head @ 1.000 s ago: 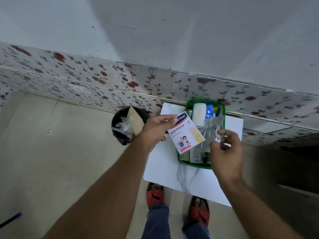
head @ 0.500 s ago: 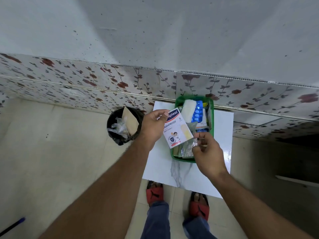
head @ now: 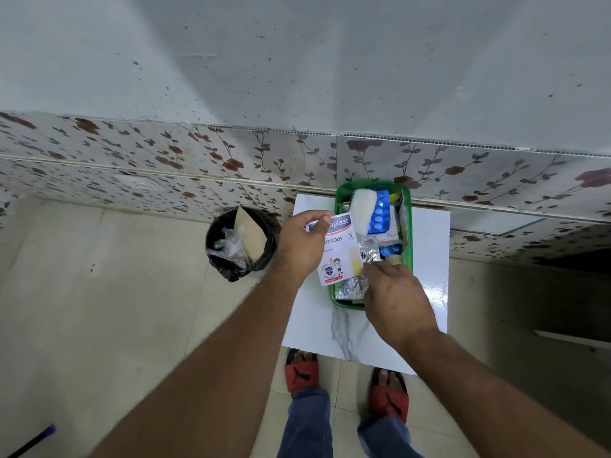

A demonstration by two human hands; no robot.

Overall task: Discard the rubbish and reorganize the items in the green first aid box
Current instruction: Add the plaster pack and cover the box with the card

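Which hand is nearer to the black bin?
Left. The left hand holds the plaster pack just right of the bin; the right hand is farther right, at the green box.

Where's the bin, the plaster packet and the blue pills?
bin (head: 216, 226), head view, left rim.
plaster packet (head: 337, 246), head view, printed front.
blue pills (head: 381, 217), head view, blister strip's middle.

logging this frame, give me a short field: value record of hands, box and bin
left hand: holds plaster packet above green box's left edge
right hand: reaching into near end of green box, fingers at silver foil packs; grip unclear
box contents: white gauze roll, blue blister pack
box support: white marble-look table
bin: black, on floor left of table, holds brown paper and clear plastic
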